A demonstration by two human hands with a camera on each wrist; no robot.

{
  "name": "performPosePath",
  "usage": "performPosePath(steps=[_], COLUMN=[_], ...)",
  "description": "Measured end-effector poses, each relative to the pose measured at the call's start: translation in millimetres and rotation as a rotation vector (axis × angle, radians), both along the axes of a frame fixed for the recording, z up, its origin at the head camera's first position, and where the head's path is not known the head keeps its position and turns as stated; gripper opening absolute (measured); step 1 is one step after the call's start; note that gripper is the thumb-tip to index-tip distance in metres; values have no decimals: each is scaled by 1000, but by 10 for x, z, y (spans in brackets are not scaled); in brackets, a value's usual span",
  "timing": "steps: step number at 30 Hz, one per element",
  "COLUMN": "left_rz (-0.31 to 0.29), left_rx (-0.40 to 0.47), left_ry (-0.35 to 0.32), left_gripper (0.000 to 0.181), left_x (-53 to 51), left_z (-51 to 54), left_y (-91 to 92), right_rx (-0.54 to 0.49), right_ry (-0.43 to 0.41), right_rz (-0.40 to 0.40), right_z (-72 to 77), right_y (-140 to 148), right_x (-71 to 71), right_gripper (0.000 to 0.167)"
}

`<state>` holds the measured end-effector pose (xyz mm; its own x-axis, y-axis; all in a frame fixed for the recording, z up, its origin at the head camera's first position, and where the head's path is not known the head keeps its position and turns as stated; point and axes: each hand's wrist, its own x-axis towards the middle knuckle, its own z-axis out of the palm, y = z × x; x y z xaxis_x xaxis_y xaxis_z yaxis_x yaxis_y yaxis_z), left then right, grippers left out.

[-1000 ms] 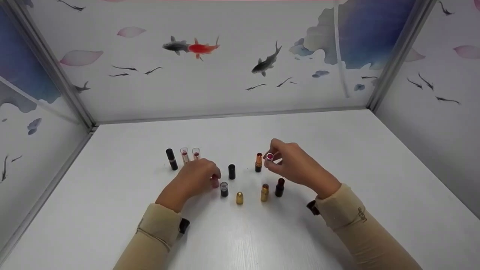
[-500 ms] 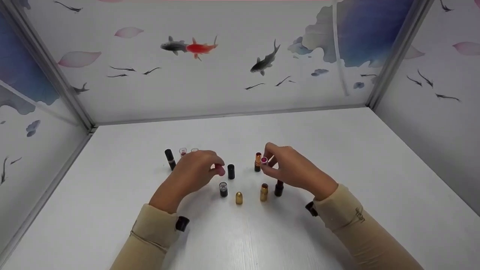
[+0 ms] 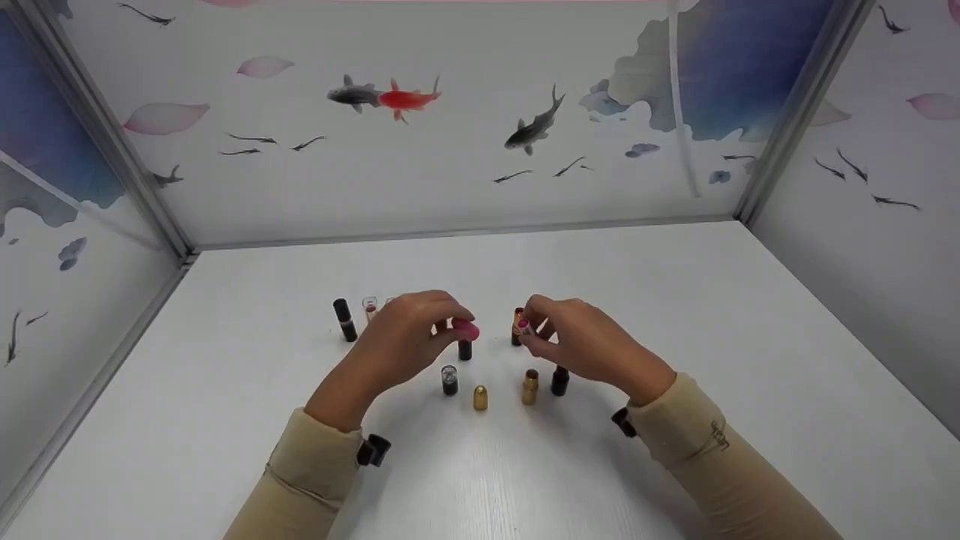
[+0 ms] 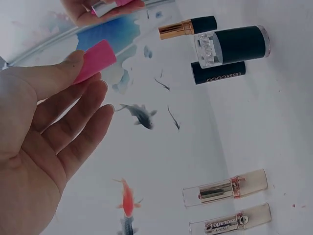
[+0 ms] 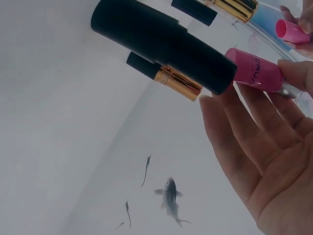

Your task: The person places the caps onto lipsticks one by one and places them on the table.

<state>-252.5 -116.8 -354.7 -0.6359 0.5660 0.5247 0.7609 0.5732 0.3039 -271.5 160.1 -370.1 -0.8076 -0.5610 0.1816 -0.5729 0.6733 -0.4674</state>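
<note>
Between thumb and fingertips, my left hand (image 3: pixel 405 337) pinches a pink lipstick cap (image 4: pixel 99 59), raised above the table near a black cap (image 3: pixel 465 350). The cap's hollow end shows in the right wrist view. My right hand (image 3: pixel 581 337) grips a pink lipstick tube (image 5: pixel 255 70) with a silver collar; in the head view its upper end tilts toward the left hand. Cap and tube are apart. Close to the right fingers stand a black-and-gold lipstick (image 5: pixel 178 83) and a dark stepped lipstick tube (image 5: pixel 161 44), partly hidden by that hand in the head view.
In front stand a clear-topped black cap (image 3: pixel 449 380), a rounded gold cap (image 3: pixel 481 397) and an uncapped gold lipstick (image 3: pixel 530 386). A black lipstick (image 3: pixel 345 320) and two clear-capped lipsticks (image 4: pixel 217 191) stand to the left. Printed panels enclose the white table (image 3: pixel 480 480).
The left hand has lifted the pink cap off the table and carried it rightward, over the black cap. The right hand has shifted slightly left and tilted the pink tube toward the cap.
</note>
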Motion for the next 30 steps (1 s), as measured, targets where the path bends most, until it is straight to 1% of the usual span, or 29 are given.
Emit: performPosePath(steps=[3, 8, 11, 14, 23, 30], left_rz=[-40, -64, -82, -93, -131, -136], left_rx=[56, 110, 140, 153, 165, 198], left_ry=[-17, -57, -84, -97, -95, -54], left_gripper=[14, 20, 21, 21, 20, 20], left_x=[-6, 0, 5, 7, -2, 3], left_z=[5, 8, 7, 0, -29, -25], left_y=[12, 39, 53, 64, 103, 104], right_rx=[6, 22, 29, 35, 18, 15], right_ry=[-7, -31, -45, -50, -81, -50], right_rz=[1, 5, 10, 13, 37, 56], right_z=[6, 19, 27, 28, -8, 7], right_y=[-4, -25, -38, -47, -35, -44], right_x=[9, 16, 19, 21, 15, 27], right_gripper=[12, 16, 18, 19, 24, 19])
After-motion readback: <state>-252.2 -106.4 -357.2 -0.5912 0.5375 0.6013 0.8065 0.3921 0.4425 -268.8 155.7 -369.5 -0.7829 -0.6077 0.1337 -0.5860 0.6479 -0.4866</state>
